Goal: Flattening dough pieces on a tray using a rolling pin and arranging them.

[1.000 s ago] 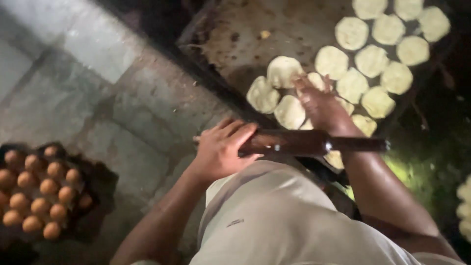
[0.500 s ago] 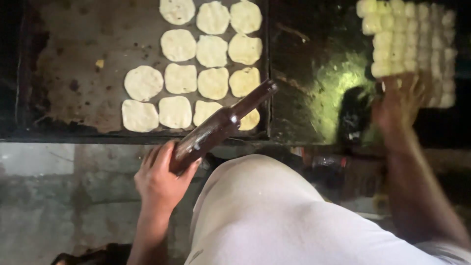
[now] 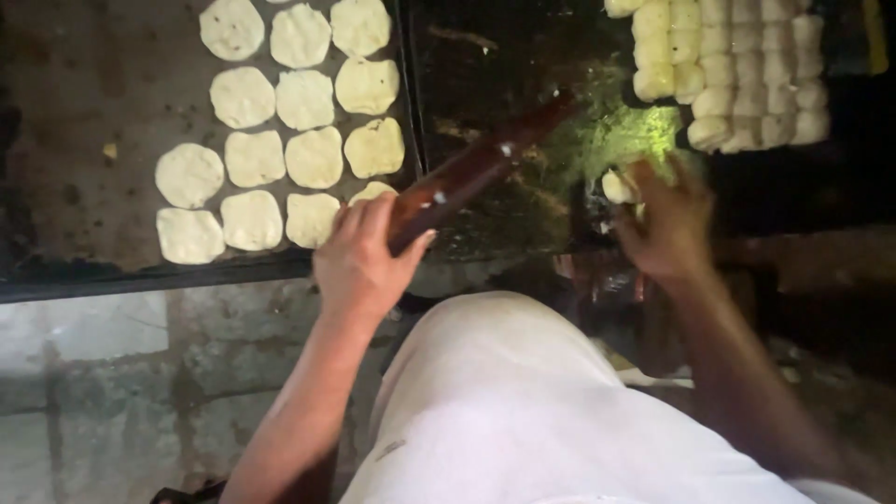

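Note:
My left hand (image 3: 362, 257) grips the near end of a brown wooden rolling pin (image 3: 481, 168), which slants up to the right over a dark work surface (image 3: 523, 210). My right hand (image 3: 665, 219) holds a small pale dough ball (image 3: 617, 187) just below a block of several raw dough balls (image 3: 737, 70) lined up in rows at the top right. On the left, a dark metal tray (image 3: 84, 112) carries several flattened round dough discs (image 3: 303, 98) in rows; my left hand is at its near right corner.
A grey stone floor (image 3: 131, 373) shows below the tray at the lower left. My white-clad torso (image 3: 523, 411) fills the lower middle. The far right is dark and hard to read.
My right hand has come back from the dough block with a dough ball in its fingers. The rolling pin has swung a little to the right; the camera has shifted.

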